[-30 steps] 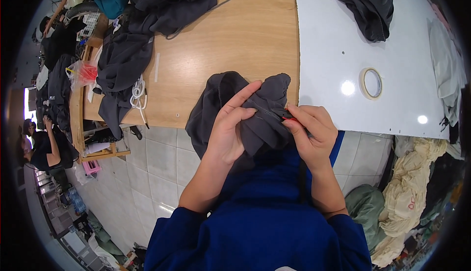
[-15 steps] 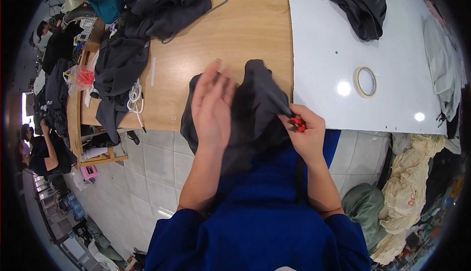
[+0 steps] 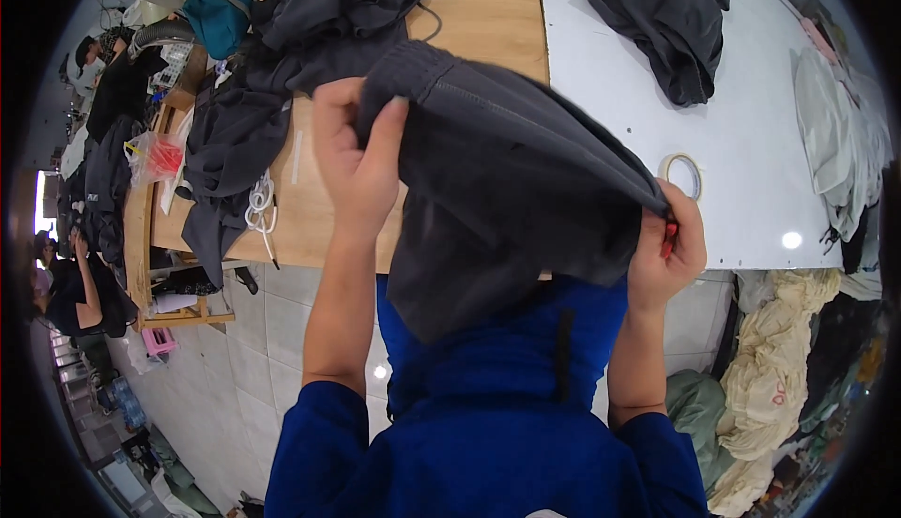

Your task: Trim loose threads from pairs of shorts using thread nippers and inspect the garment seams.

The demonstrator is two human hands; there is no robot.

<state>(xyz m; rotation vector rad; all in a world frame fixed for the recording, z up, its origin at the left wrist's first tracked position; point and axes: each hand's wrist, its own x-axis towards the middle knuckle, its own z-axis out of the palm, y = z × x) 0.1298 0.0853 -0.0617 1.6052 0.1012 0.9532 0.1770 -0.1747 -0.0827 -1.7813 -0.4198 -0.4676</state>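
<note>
Dark grey garment (image 3: 511, 180) is stretched between both hands, raised over the near edge of the counter (image 3: 305, 213). At left, a white cord (image 3: 261, 206) lies looped near that edge, with a heap of dark cloth (image 3: 324, 11) at the far side. Left hand (image 3: 361, 166): fingers grasping the garment's gathered band. Right hand (image 3: 668, 265): fingers clenched on the garment's right end and a small red object (image 3: 669, 239), mostly hidden. Tape roll (image 3: 695, 173) lies just beyond the right hand. Crumpled cream cloth (image 3: 770, 349), near right.
</note>
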